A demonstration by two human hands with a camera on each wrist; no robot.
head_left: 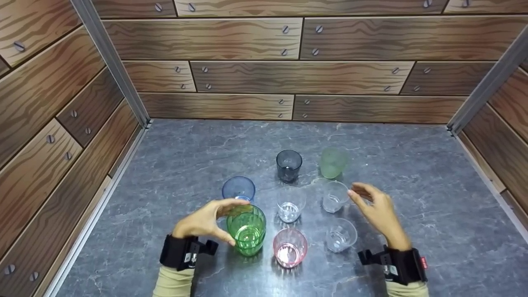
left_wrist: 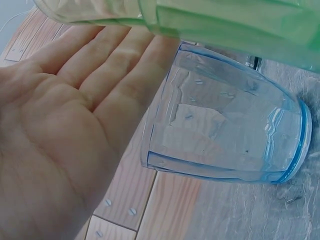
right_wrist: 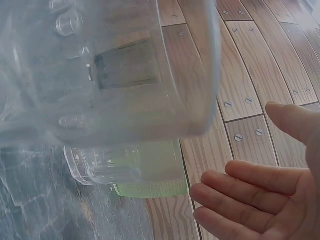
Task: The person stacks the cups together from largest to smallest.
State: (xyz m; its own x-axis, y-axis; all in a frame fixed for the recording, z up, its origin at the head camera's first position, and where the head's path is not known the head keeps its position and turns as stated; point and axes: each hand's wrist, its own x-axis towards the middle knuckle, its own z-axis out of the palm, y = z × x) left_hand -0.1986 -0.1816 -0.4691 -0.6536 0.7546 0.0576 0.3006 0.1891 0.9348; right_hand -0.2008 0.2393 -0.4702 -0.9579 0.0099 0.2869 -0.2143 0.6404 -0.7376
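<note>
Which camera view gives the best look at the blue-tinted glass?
The left wrist view: the blue-tinted glass shows large and from the side, nearly rim to base. The head view shows it smaller, from above, its lower part covered by the left hand. I see none of it in the right wrist view.

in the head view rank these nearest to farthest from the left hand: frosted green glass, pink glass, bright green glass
1. Bright green glass: immediately right of the left hand.
2. Pink glass: farther right, near the front.
3. Frosted green glass: at the group's back right.
</note>
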